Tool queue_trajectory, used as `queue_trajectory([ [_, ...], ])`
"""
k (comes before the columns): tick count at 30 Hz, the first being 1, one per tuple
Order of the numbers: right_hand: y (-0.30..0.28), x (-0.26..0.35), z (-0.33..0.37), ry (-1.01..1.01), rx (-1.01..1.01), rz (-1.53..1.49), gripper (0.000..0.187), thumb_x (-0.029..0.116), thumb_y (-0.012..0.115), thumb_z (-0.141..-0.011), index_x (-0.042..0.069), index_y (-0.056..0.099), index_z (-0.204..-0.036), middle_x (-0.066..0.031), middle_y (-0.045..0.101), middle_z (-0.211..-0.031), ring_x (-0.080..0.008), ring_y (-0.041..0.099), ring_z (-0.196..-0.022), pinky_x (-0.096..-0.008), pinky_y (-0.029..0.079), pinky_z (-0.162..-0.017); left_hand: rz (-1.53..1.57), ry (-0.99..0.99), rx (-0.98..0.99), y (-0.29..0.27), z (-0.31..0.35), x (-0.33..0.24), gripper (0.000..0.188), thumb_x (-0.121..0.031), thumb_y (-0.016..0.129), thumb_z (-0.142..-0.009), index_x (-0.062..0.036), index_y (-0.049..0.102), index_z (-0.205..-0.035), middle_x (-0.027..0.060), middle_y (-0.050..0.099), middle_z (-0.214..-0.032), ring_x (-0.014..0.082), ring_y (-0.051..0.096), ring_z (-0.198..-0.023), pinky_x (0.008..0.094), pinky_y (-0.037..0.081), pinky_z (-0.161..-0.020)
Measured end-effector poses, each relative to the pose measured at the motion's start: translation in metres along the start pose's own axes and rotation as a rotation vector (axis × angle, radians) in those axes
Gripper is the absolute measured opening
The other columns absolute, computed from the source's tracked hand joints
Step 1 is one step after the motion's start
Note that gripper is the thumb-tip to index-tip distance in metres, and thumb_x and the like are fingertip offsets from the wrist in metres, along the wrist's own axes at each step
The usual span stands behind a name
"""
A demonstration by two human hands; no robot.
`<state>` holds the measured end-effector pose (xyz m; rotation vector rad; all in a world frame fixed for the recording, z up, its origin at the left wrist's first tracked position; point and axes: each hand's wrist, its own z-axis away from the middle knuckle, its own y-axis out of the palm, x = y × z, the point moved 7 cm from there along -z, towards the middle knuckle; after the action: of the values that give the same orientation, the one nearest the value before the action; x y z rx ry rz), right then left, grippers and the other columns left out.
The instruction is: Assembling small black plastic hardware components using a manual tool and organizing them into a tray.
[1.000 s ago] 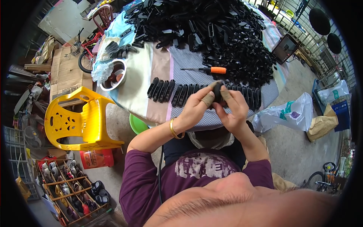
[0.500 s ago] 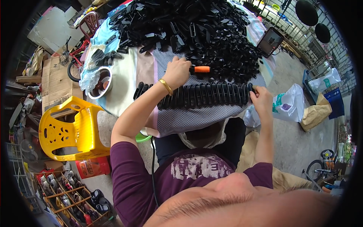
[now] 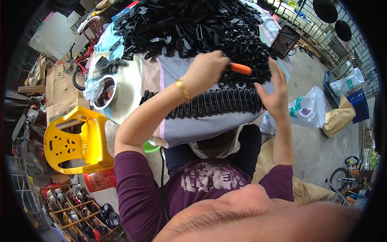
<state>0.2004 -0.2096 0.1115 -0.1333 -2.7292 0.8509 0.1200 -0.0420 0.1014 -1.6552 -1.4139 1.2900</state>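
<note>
My left hand (image 3: 209,69) is closed around the black end of an orange-handled tool (image 3: 241,69); the gripped end is hidden, so its exact kind does not show. The handle points right, over the edge of a big heap of small black plastic parts (image 3: 193,20). Below it, a long row of black clip-like plastic pieces (image 3: 217,101) stands side by side on the dotted cloth (image 3: 201,131). My right hand (image 3: 275,90) is open, fingers stretched away from me and thumb apart, just above the row's right end. Nothing shows in it.
A phone or tablet (image 3: 285,41) stands at the table's right edge. On the left are a white bowl (image 3: 112,101), dark gloves (image 3: 109,65) and a yellow plastic chair (image 3: 90,139). Plastic bags (image 3: 310,111) and a paper sack (image 3: 338,117) sit on the floor at right.
My left hand has moved right and lifted the orange-handled tool, which now tilts. My right hand has let go of the row's end and opened, moving away from me.
</note>
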Motion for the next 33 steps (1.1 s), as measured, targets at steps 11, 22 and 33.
queue_trajectory([
  [11, 0.040, -0.113, 0.026, 0.705, -0.023, -0.829, 0.021, 0.016, 0.052, -0.091, -0.002, 0.057, -0.100, -0.0044, 0.055, -0.066, -0.0122, 0.050, -0.050, -0.0250, 0.044, -0.051, 0.271, 0.463, -0.759, -0.033, -0.069, -0.111, 0.029, -0.029, 0.068, -0.077, -0.0041, 0.065, -0.092, 0.0114, 0.060, -0.095, 0.0277, 0.054, -0.104, 0.0446, 0.040, -0.095],
  [22, 0.075, -0.118, 0.044, 0.674, -0.213, -1.215, 0.029, 0.026, 0.049, -0.094, 0.003, 0.055, -0.079, 0.0003, 0.049, -0.057, -0.0072, 0.046, -0.043, -0.0219, 0.039, -0.040, 0.784, -0.065, 0.154, 0.115, -0.132, -0.086, 0.039, -0.039, 0.055, -0.089, -0.0031, 0.069, -0.085, 0.0146, 0.067, -0.079, 0.0263, 0.065, -0.072, 0.0360, 0.051, -0.067],
  [33, 0.075, -0.118, 0.047, 0.593, -0.160, -0.979, 0.019, 0.017, 0.053, -0.090, -0.001, 0.054, -0.095, -0.0009, 0.058, -0.087, -0.0079, 0.056, -0.080, -0.0221, 0.046, -0.065, 0.751, -0.020, -0.010, 0.112, -0.114, -0.078, 0.030, -0.029, 0.055, -0.090, -0.0038, 0.070, -0.086, 0.0125, 0.069, -0.078, 0.0238, 0.067, -0.072, 0.0306, 0.051, -0.068],
])
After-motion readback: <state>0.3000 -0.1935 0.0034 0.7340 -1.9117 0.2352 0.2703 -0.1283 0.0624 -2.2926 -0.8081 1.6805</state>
